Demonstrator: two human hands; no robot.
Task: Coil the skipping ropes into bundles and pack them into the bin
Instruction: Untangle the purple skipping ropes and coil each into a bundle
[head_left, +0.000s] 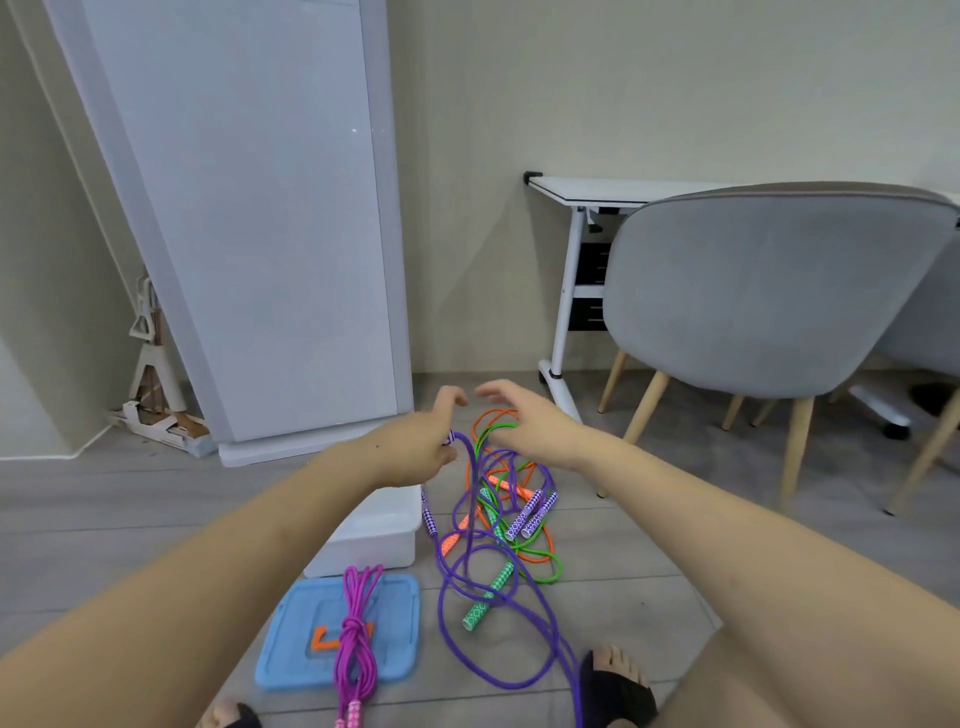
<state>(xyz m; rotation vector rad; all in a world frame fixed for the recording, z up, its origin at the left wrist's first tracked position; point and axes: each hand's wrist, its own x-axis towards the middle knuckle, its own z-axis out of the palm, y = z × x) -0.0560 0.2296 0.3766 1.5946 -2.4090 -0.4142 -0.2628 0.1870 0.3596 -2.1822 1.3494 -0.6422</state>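
Left hand (426, 441) grips purple rope (470, 525) near its handle end, index finger pointing forward. Right hand (519, 415) spread, fingers loosely curved, holding nothing, above tangled ropes (511, 499) on floor. Nearest: pink coiled rope (356, 644) lying on blue lid (291, 639). Beyond lid, white bin (379, 535), beside tangle.

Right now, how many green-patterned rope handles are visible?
2: one green handle lies on the floor nearest the person, a second sits in the tangle by the purple handles. Others may be hidden.
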